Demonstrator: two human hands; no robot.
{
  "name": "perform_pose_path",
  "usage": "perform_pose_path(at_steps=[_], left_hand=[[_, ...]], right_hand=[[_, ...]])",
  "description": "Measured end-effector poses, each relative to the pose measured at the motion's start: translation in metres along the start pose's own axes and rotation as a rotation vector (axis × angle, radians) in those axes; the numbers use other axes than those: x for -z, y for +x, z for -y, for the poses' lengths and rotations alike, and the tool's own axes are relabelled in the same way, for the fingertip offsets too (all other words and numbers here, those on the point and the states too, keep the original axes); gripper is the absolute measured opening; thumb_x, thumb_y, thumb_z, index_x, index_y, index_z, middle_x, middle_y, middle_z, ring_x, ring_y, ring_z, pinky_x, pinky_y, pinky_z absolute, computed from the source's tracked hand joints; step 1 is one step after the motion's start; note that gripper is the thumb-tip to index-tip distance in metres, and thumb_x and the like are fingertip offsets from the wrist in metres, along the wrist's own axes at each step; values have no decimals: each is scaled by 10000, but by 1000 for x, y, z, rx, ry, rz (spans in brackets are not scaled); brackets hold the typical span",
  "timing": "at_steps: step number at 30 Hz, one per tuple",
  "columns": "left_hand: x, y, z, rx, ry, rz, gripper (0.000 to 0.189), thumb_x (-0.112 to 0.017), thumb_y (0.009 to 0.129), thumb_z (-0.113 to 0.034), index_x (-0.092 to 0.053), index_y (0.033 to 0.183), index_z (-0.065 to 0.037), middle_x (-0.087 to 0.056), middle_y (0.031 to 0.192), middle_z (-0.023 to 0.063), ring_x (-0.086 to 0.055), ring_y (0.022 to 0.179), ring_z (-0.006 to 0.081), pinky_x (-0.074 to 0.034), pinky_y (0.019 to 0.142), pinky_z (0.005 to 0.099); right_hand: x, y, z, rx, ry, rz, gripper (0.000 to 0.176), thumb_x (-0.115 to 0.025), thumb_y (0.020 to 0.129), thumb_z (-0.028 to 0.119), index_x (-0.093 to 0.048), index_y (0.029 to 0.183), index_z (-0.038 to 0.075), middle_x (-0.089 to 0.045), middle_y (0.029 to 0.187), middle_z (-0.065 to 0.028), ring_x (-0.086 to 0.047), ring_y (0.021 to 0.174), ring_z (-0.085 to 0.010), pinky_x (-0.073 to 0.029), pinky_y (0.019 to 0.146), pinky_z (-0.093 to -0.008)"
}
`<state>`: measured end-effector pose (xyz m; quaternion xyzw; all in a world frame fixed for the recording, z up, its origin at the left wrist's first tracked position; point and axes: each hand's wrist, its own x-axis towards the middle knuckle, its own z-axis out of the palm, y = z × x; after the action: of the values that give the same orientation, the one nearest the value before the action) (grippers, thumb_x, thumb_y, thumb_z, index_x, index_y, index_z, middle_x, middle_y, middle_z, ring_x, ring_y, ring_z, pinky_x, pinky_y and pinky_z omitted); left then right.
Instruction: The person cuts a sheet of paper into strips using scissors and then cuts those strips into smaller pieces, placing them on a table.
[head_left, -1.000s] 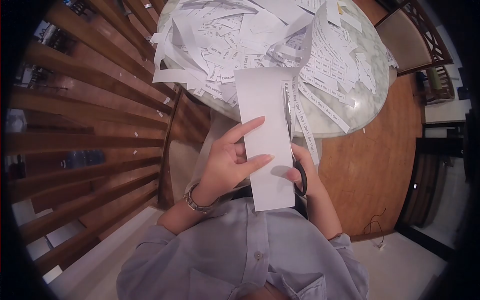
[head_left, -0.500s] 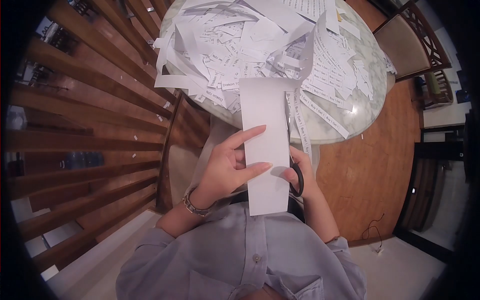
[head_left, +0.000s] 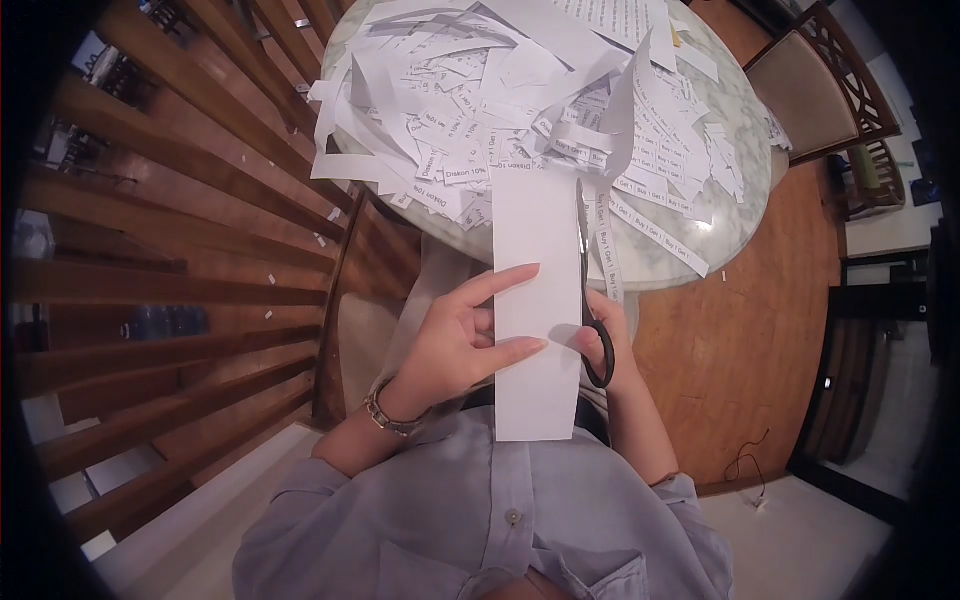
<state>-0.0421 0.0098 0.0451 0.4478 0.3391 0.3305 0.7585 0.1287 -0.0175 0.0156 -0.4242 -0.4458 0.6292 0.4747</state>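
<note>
A long white sheet of paper (head_left: 535,390) hangs upright in front of my chest. My left hand (head_left: 462,330) grips its left side, with two fingers lying across the face and the others behind. On the right, my right hand (head_left: 610,335) is closed round black-handled scissors (head_left: 601,365). The blades run along the sheet's right edge, pointing toward the table. Just right of them, a narrow printed strip (head_left: 606,245) reading "Buy 1 Get 1" hangs down. The sheet's far end meets curled paper over the pile.
A round marble table (head_left: 735,225) bears a heap of cut paper slips (head_left: 445,110) and printed strips. Wooden slats (head_left: 190,290) stand on the left. A cushioned chair (head_left: 805,95) is at the upper right. A cable (head_left: 750,465) lies at the lower right.
The sheet and both hands have shifted slightly right and toward my body. The scissors moved along with them, and the curled paper at the far end has shifted.
</note>
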Motion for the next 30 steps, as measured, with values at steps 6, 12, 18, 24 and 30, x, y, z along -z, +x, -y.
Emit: perform_pose_path(at_steps=[6, 12, 18, 24, 30], left_hand=[[1, 1, 1, -11, 31, -1, 562, -580, 681, 87, -344, 1187, 30, -499, 1049, 144, -536, 902, 158, -474, 724, 221], [2, 2, 3, -31, 29, -14, 549, -604, 686, 48, -360, 1177, 23, -498, 1039, 134, -541, 867, 146, -490, 695, 224], [4, 4, 2, -13, 32, -28, 547, -599, 694, 40, -357, 1184, 15, -515, 1018, 140, -548, 844, 136, -484, 677, 221], [18, 11, 1, -154, -3, -126, 491, -575, 711, 48, -382, 1162, 18, -516, 1022, 117, -519, 889, 127, -448, 742, 226], [45, 23, 3, -221, 93, -283, 416, -549, 716, 65, -425, 1113, 40, -522, 1006, 94, -507, 886, 106, -418, 768, 223]], right_hand=[[-1, 1, -4, 27, 14, -5, 616, -613, 681, 465, -467, 999, -42, -527, 654, -20, -456, 435, -35, -336, 347, -159], [-1, 1, -2, -10, 28, 6, 588, -612, 689, 447, -470, 981, -43, -525, 644, -28, -456, 411, -43, -335, 335, -164], [-1, 2, -2, -26, 17, 23, 645, -615, 662, 493, -463, 984, -44, -520, 624, -28, -459, 396, -55, -335, 334, -171], [10, -11, -6, -202, 225, 245, 479, -664, 625, 362, -453, 844, -9, -439, 608, -19, -474, 419, -91, -375, 372, -183], [31, -38, -1, -201, 297, 170, 625, -731, 534, 431, -447, 859, -21, -461, 655, -49, -487, 424, -107, -438, 422, -215]])
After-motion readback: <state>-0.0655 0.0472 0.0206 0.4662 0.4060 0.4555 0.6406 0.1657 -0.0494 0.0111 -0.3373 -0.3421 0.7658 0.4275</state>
